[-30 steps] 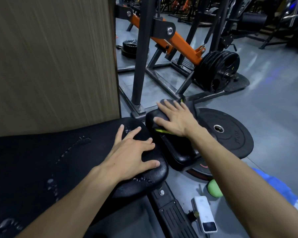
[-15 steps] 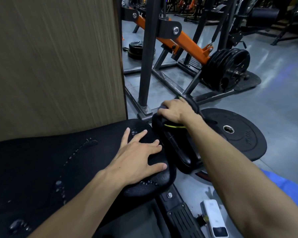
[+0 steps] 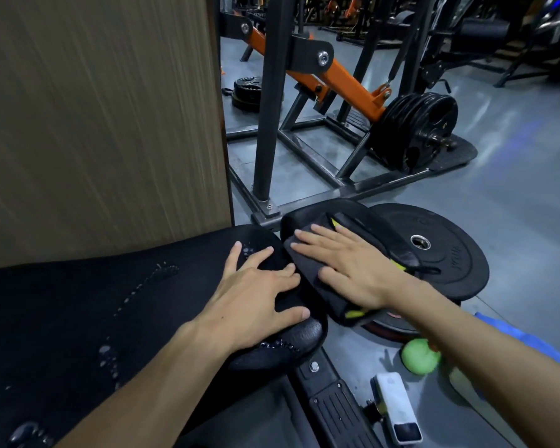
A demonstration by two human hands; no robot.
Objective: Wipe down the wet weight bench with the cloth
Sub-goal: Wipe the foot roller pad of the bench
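The black weight bench's long pad (image 3: 78, 318) fills the lower left, with trails of water drops (image 3: 109, 360) on it and more drops at its rounded end. My left hand (image 3: 256, 299) lies flat on that end, fingers spread, holding nothing. Just right of it is the bench's smaller seat pad (image 3: 307, 218). A dark cloth (image 3: 304, 263) with yellow-green trim lies on this pad. My right hand (image 3: 346, 263) presses flat on top of the cloth and hides its middle.
A wood-grain panel (image 3: 94, 124) rises behind the bench. A black rack post (image 3: 269, 124) and orange lever with stacked plates (image 3: 414, 130) stand beyond. On the floor are a large weight plate (image 3: 450, 253), a green ball (image 3: 419, 355), a white device (image 3: 396, 412) and blue fabric (image 3: 514, 337).
My right hand, curled at the seat pad's far edge half a second ago, has come back toward me and now lies flat on the cloth. My left hand stays on the bench end.
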